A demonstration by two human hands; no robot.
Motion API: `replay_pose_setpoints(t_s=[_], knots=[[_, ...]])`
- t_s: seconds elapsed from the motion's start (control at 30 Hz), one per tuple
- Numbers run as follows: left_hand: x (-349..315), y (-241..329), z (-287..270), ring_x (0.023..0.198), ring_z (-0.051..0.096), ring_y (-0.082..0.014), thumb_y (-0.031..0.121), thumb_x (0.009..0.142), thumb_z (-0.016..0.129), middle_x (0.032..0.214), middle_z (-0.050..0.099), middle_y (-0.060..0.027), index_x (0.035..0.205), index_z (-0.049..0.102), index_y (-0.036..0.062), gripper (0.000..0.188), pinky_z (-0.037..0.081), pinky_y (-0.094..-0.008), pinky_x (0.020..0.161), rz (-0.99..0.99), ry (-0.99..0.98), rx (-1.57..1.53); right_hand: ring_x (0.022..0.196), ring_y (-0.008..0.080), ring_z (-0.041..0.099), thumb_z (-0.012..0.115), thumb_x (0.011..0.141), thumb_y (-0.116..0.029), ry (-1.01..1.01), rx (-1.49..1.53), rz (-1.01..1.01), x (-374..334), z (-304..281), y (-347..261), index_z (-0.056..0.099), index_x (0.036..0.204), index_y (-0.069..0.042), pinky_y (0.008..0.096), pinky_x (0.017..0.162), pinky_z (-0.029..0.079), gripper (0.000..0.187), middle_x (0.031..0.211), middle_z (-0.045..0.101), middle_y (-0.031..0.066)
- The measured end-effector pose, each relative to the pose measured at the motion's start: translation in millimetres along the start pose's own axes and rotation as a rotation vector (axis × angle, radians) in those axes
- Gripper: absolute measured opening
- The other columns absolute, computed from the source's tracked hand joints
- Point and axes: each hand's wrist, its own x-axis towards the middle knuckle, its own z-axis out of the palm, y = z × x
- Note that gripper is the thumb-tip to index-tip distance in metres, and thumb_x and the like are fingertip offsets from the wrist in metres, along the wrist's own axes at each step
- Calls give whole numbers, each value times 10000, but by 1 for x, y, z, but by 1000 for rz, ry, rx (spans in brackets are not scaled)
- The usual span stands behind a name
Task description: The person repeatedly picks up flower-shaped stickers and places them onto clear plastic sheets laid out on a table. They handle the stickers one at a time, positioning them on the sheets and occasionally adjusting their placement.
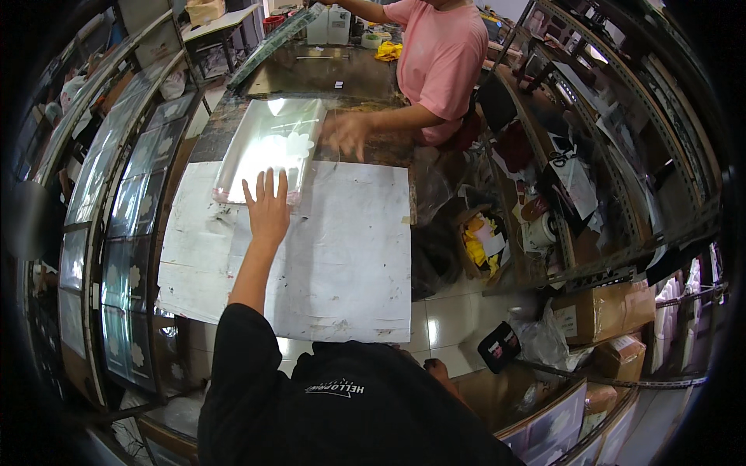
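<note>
Fingers apart, our left hand (269, 211) touches the clear plastic stack (260, 144) under its fingertips; our right hand (437, 368) we cannot tell.

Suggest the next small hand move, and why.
Probably bring the right hand up to the near edge of the clear plastic stack: the left hand seems to rest there, while the right is down beside the body, off the white sheet.

Pretty cramped in here tbh: slotted metal shelving (668, 233) along the right, glossy pale floor tiles (447, 314), white-topped table (221, 22) at back left.
</note>
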Motion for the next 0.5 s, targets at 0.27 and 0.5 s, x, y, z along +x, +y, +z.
replay_pose_setpoints(t_s=[0.27, 0.5], knots=[[-18, 53, 2, 826, 600, -243, 89, 846, 581, 833, 586, -63, 941, 672, 95, 132, 446, -439, 751, 385, -120, -266, 899, 221, 665, 559, 966, -170, 115, 499, 131, -49, -1, -25, 638, 1137, 28, 349, 801, 537, 273, 982, 671, 113], [-44, 204, -58, 707, 609, -246, 55, 819, 582, 806, 584, -78, 1439, 470, 104, 632, 431, -391, 645, 787, -392, -493, 1314, 236, 480, 596, 985, -148, -37, 834, -363, -85, -66, -218, 489, 1404, -59, 363, 1035, 443, 442, 1418, 485, 131]])
